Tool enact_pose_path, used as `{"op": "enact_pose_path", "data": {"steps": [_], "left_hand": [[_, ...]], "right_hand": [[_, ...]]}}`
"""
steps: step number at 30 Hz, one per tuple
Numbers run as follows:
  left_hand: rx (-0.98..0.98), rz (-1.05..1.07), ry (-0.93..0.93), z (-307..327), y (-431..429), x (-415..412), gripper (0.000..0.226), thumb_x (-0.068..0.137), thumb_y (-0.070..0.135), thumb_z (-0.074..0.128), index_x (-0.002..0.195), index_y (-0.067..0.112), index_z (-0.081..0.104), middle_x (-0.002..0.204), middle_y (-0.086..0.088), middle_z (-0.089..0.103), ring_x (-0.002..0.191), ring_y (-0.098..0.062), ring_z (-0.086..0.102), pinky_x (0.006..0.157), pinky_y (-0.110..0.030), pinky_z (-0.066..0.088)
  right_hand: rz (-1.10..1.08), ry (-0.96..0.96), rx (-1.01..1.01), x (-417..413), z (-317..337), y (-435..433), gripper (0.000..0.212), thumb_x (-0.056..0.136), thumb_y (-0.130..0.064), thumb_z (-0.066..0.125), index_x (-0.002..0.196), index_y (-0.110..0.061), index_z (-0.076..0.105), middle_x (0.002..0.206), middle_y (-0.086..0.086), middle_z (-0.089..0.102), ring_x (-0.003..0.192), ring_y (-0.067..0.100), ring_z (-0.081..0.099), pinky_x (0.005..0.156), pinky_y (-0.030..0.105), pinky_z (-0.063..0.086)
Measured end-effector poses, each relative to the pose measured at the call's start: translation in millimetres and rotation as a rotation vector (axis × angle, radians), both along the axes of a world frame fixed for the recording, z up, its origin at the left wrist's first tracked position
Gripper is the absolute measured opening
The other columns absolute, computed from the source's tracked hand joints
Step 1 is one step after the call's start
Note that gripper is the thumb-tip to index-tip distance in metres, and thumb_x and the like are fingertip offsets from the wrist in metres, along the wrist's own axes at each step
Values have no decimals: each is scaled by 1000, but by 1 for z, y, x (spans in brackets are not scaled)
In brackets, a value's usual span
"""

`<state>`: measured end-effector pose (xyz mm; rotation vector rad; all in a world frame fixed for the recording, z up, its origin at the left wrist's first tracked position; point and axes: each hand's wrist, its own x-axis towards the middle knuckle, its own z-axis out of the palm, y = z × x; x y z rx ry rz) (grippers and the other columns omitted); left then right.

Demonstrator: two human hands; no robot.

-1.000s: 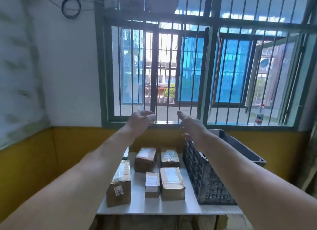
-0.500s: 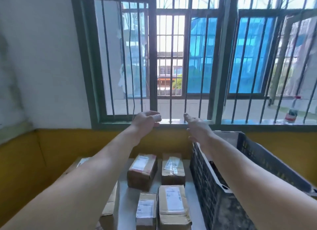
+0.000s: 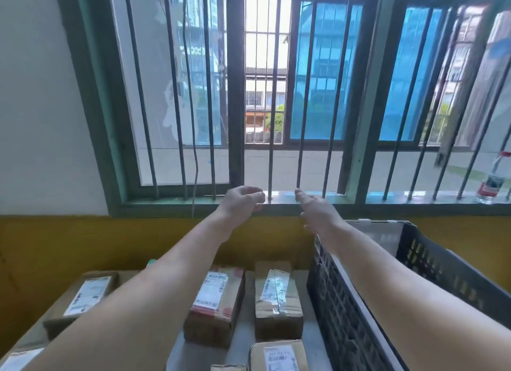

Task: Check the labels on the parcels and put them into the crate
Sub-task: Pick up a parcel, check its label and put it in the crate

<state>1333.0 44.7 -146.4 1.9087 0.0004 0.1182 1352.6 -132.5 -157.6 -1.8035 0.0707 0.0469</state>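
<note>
Five parcels (image 3: 215,301) bore white labels, print too blurred to read; they lay left of one dark crate (image 3: 348,315); left hand (image 3: 240,202) and right hand (image 3: 318,211) hovered far above them, fingers relaxed, holding nothing.

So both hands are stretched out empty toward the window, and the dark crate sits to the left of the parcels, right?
Not quite. The head view shows the dark crate to the right of the parcels, not the left. The left hand and right hand are indeed stretched out empty toward the window.
</note>
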Motion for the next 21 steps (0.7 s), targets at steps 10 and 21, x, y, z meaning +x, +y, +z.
{"op": "enact_pose_path", "data": {"steps": [10, 21], "left_hand": [[30, -65, 88, -43, 33, 102, 36, 106, 32, 53, 138, 17, 58, 136, -2, 62, 116, -16, 59, 94, -30, 46], [14, 24, 269, -124, 26, 141, 36, 103, 28, 58, 136, 16, 62, 135, -3, 62, 122, -19, 59, 96, -31, 47]], "right_hand": [[-89, 103, -79, 92, -45, 34, 61, 102, -56, 40, 152, -22, 37, 158, 3, 39, 143, 30, 39, 118, 51, 35], [-77, 239, -149, 143, -124, 24, 63, 103, -53, 42, 152, -14, 37, 158, 6, 39, 142, 30, 41, 116, 46, 37]]}}
